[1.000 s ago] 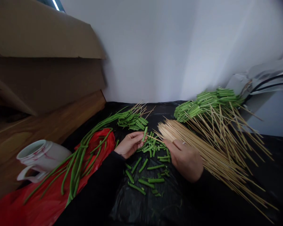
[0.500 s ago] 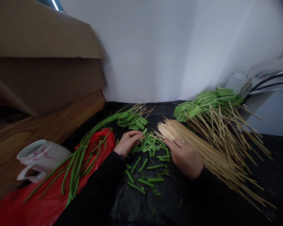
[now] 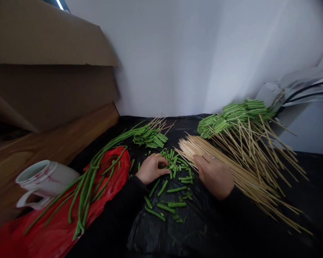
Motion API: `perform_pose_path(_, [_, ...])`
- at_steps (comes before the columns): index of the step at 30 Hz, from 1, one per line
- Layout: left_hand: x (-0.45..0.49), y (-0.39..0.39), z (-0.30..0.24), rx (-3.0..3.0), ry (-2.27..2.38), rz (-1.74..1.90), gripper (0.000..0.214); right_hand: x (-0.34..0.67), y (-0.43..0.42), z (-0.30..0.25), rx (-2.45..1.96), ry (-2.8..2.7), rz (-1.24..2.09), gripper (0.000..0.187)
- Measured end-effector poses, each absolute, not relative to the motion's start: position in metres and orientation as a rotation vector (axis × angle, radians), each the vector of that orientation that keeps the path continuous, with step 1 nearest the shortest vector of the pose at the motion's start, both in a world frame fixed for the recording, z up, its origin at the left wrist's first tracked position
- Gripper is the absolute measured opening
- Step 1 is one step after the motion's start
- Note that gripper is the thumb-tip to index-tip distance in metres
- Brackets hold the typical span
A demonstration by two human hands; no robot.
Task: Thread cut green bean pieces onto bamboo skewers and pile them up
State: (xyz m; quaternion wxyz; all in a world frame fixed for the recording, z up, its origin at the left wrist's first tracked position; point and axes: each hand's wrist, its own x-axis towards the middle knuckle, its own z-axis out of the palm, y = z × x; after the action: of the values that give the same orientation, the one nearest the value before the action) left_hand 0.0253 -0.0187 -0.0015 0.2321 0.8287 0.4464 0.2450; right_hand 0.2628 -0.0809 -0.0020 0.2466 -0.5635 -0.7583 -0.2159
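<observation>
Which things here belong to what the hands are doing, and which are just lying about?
In hand: left hand on the cut bean pieces; right hand on the bare skewers; skewered bean stacks behind; long uncut beans.
Lying about: white mug; cardboard box; red bag; grey bundle at right.

glossy black plastic sheet, pale wooden skewers, shiny red plastic bag
</observation>
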Motion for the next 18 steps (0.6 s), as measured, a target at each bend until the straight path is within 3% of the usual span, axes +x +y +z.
perform_pose_path(4, [0.027, -0.019, -0.001, 2.266, 1.193, 0.666, 0.013, 0.261, -0.082, -0.004, -1.477, -2.052, -0.606, 0.023])
perform_pose_path(11, [0.024, -0.014, 0.000, 1.412, 1.047, 1.019, 0.024, 0.254, -0.088, -0.005, -1.285, -2.074, -0.557, 0.032])
perform_pose_path(18, [0.024, -0.019, 0.005, 0.943, 0.842, 0.964, 0.025, 0.250, -0.090, -0.006, -1.251, -2.066, -0.607, 0.031])
